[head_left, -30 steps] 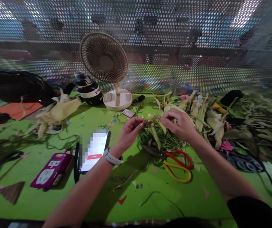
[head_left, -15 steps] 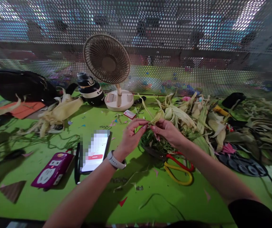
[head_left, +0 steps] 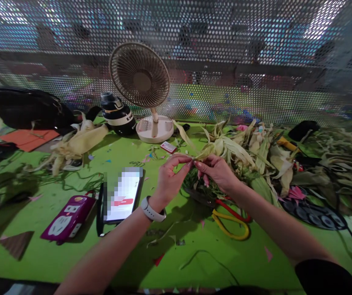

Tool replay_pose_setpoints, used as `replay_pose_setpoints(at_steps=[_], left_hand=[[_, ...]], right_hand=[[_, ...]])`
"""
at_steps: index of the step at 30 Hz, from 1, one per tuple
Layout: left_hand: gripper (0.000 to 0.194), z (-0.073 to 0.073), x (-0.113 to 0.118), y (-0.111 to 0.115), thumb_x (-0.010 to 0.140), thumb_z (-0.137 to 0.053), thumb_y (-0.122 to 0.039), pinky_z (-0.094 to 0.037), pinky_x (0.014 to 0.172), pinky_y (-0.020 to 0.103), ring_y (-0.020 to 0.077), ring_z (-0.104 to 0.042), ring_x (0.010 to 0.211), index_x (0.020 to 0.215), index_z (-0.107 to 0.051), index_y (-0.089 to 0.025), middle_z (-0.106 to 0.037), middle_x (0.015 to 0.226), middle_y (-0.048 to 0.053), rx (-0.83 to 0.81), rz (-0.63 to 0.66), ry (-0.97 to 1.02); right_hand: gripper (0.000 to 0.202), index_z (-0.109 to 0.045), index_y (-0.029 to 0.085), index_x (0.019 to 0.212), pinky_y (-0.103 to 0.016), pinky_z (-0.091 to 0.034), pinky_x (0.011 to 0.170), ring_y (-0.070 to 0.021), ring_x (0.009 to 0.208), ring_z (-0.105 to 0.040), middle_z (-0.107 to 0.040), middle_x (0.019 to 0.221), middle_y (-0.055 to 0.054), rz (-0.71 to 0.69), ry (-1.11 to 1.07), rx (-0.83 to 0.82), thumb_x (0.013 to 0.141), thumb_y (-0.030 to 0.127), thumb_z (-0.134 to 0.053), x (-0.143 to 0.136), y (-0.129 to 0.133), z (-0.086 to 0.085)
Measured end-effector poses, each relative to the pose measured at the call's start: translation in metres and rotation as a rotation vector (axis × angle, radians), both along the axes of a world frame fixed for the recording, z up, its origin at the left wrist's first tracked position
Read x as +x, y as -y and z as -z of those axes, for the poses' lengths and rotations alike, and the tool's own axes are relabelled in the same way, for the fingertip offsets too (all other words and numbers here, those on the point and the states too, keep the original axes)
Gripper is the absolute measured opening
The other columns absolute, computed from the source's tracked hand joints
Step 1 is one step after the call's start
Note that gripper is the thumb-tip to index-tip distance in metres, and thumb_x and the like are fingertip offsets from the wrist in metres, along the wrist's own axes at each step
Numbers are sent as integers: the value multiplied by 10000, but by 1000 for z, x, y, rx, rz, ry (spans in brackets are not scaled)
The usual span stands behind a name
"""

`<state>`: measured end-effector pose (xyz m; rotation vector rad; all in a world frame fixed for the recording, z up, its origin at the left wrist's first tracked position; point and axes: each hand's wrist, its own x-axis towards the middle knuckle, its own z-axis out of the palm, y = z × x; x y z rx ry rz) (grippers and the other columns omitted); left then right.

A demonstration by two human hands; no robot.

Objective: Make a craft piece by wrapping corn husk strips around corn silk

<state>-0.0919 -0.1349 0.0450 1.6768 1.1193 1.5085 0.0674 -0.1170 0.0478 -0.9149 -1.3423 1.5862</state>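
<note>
Between my two hands is a pale corn husk (head_left: 205, 152), pinched near the middle of the table. My left hand (head_left: 172, 176), with a watch on its wrist, pinches one end between thumb and fingers. Its neighbour, my right hand (head_left: 217, 172), grips the husk with thumb and forefinger, the other fingers curled below. One strip of husk sticks up to the left above the fingertips. Beneath the hands lies a tangle of green strands (head_left: 194, 180), partly hidden. Scissors with red and yellow handles (head_left: 233, 233) rest just below my right hand.
A pile of dried corn husks (head_left: 265, 155) spreads to the right. A fan (head_left: 154, 129) and a black bottle (head_left: 119, 119) stand at the back before a perforated metal screen (head_left: 213, 82). Left lie a lit phone (head_left: 123, 196), a purple pouch (head_left: 68, 219) and more husks (head_left: 77, 145).
The upright husk strip has tilted further left. Both hands keep their pinch in nearly the same place. At the far left, a blurred dark shape has shifted.
</note>
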Motion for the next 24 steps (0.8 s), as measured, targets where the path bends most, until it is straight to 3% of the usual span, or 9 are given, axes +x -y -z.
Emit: replay_pose_setpoints(at_steps=[7,13,18,22,24], left_hand=[[43,-1,0,0,791,-628,-194,-478,845,321,159,-610,872,784,-662,-168,-663,883,55,13,16,-19],[94,-5,-9,-3,790,-642,-251,-458,877,318,170,-601,919,802,-656,-159,-659,921,68,-148,161,12],[208,-8,-14,-7,831,-594,-334,-462,796,293,156,-580,868,953,-610,-167,-640,932,61,-239,264,-35],[162,-9,-10,-6,866,-530,-297,-422,736,270,132,-505,763,776,-562,-166,-567,782,19,-121,221,-197],[184,-11,-9,-4,875,-511,-291,-400,693,255,119,-460,709,737,-527,-169,-506,720,-6,-142,246,-201]], right_hand=[[399,-464,186,685,-153,-302,260,-49,259,-425,-606,481,64,54,-112,-96,665,458,-757,-1,1,0],[380,-447,193,697,-134,-269,270,-35,271,-407,-583,457,81,65,-190,-102,694,428,-746,1,0,-4],[384,-457,194,683,-146,-226,267,-37,269,-379,-567,428,77,45,-146,-103,686,449,-744,1,0,-5],[413,-438,201,673,-152,-213,281,-35,277,-366,-548,426,89,48,-142,-113,662,464,-756,-3,2,-2],[422,-430,205,672,-154,-220,293,-33,286,-360,-540,430,93,97,-163,-110,657,468,-759,-3,1,-2]])
